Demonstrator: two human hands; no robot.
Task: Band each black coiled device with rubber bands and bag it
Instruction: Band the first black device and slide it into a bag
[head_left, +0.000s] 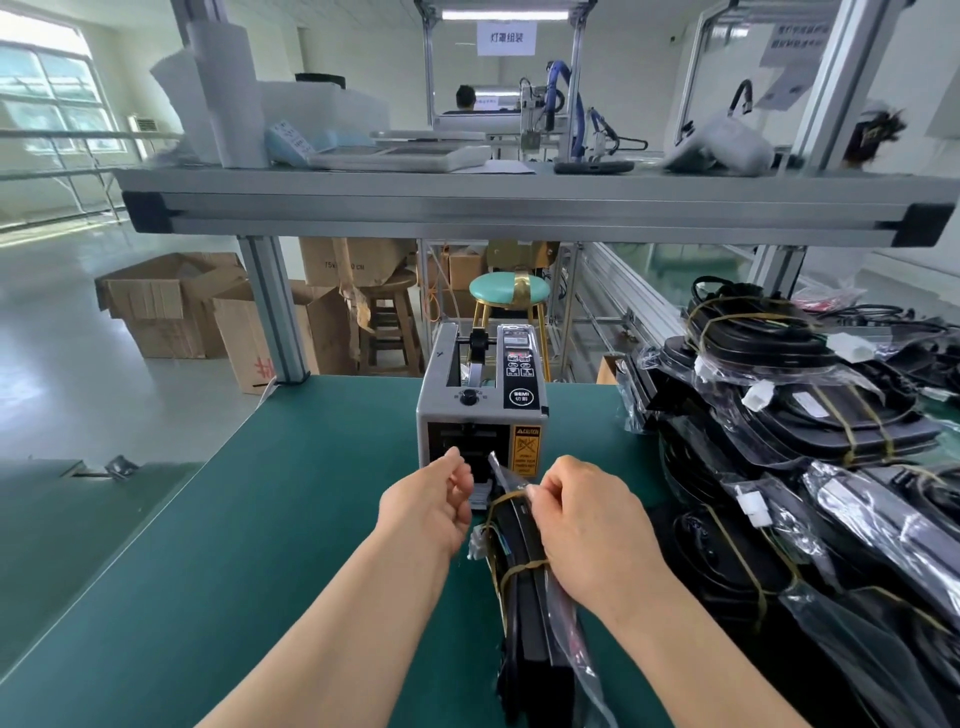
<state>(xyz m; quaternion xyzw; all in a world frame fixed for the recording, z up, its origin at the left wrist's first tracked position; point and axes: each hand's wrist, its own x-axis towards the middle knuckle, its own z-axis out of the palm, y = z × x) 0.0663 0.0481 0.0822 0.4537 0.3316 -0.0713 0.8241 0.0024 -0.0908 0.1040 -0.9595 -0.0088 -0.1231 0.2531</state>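
Large bright window (47, 88), white walls (363, 52), pale glossy floor (78, 332), brown cardboard boxes (166, 306), round teal-cushioned stool on gold legs (509, 288), grey aluminium-frame shelf (519, 205) above green-matted workbench (249, 530), white strip light (501, 14) overhead.

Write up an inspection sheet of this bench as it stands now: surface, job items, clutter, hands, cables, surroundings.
Surface: green bench mat, carrying the dispenser and stock.
Job's things: black coiled device standing on edge in a clear bag, two rubber bands around it; pile of bagged devices at the right.
Clutter: automatic tape dispenser just behind the hands.
Hands: left hand curled at the dispenser outlet, hold on tape unclear; right hand grips the bag's top against the device.
Cables: white connector with thin wires at the device's left side.
Surroundings: upper shelf with foam rolls; cardboard boxes and green stool beyond.
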